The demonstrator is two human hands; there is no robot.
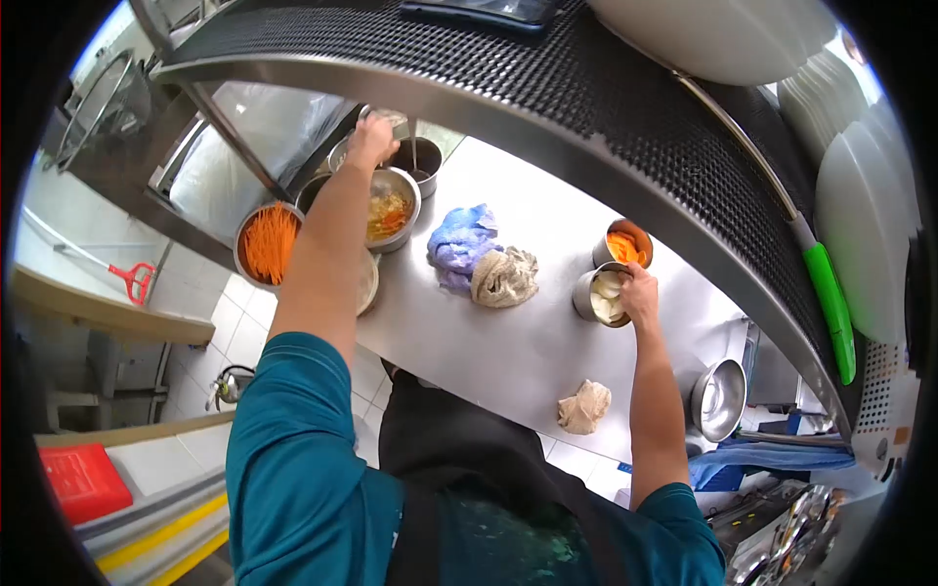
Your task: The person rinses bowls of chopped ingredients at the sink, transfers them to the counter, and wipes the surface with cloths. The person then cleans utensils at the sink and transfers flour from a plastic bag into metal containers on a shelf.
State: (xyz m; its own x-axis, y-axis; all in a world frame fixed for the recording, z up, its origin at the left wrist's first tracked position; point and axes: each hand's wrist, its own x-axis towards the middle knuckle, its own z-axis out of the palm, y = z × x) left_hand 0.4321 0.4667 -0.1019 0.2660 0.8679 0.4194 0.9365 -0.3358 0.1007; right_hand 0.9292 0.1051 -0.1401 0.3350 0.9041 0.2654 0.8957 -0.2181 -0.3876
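Note:
My right hand (639, 293) is closed on the rim of a metal pot (583, 296) with white slices (608, 289) in it. Touching or close behind that pot stands a second metal pot (640, 234) with orange pieces (625, 246). At the far left of the steel table, my left hand (372, 143) is closed at the rim of a small metal container (399, 123); its contents are hard to make out. Below the hand is a metal bowl (411, 221) of mixed yellow and orange food. Beside it stands a dark-filled pot (430, 184) with a utensil handle rising from it.
Purple-blue cloth (461, 241) and beige cloth (505, 277) lie mid-table, another beige cloth (585, 407) near the front edge. A bowl of orange shreds (268, 244) sits at left. Overhead runs a shelf (469, 83) with white dishes (723, 34). A steel bowl (720, 398) stands right.

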